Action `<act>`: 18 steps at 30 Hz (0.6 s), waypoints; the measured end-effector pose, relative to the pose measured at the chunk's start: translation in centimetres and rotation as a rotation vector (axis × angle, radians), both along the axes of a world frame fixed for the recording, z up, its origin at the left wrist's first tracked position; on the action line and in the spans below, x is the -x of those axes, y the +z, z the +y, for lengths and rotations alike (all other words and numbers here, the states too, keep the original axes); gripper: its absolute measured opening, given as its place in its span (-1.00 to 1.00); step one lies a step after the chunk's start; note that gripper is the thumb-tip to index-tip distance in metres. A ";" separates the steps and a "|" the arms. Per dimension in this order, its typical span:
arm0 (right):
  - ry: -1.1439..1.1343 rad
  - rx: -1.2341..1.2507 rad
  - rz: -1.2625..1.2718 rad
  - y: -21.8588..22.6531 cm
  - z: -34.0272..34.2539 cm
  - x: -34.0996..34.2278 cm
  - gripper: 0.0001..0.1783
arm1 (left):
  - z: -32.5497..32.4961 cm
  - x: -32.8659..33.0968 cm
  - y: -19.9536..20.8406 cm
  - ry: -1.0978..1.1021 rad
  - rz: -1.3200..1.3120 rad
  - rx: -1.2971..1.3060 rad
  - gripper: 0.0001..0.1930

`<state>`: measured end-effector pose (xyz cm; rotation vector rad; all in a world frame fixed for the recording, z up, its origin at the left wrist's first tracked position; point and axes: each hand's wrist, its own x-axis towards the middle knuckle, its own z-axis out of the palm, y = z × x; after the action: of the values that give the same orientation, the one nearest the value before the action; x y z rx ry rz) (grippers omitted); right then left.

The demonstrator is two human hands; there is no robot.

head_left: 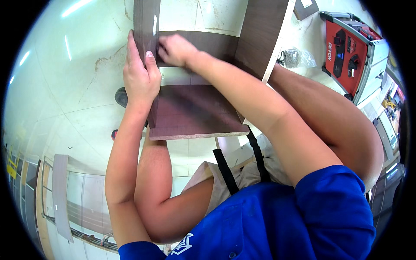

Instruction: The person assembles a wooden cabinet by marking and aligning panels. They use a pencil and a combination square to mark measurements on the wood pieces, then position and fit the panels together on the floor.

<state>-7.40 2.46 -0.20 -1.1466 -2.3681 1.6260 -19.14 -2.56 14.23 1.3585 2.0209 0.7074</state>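
A dark brown wooden cabinet frame stands between my legs, with a left side panel, a right side panel, a cross board and a near board. My left hand grips the left side panel, its fingers flat along the outer face and its thumb over the edge. Inside the frame, my right hand is curled closed against the inner face of that panel, where the cross board meets it. Its fingers are slightly blurred, and whatever they hold, if anything, is hidden.
A red and grey machine or tool case stands on the floor at the right. Near it lies a clear plastic bag with dark bits. My bare legs flank the frame. Several boards, including a pale one, lean at the lower left.
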 end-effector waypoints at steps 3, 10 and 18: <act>-0.075 -0.071 -0.053 1.2 4.5 0.9 -0.71 | 0.1 0.0 0.5 0.009 -0.012 0.040 -0.39; -0.005 -0.018 0.018 0.7 1.5 0.2 -0.73 | 0.1 0.0 0.3 0.004 0.013 0.015 -0.39; 0.162 0.125 -0.016 0.4 -3.2 -0.1 -0.72 | 0.1 -0.1 0.1 -0.007 0.036 -0.012 -0.40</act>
<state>-7.26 -0.73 0.20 -1.0127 -2.4580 1.8455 -19.08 -2.46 14.32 1.3933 2.0422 0.6980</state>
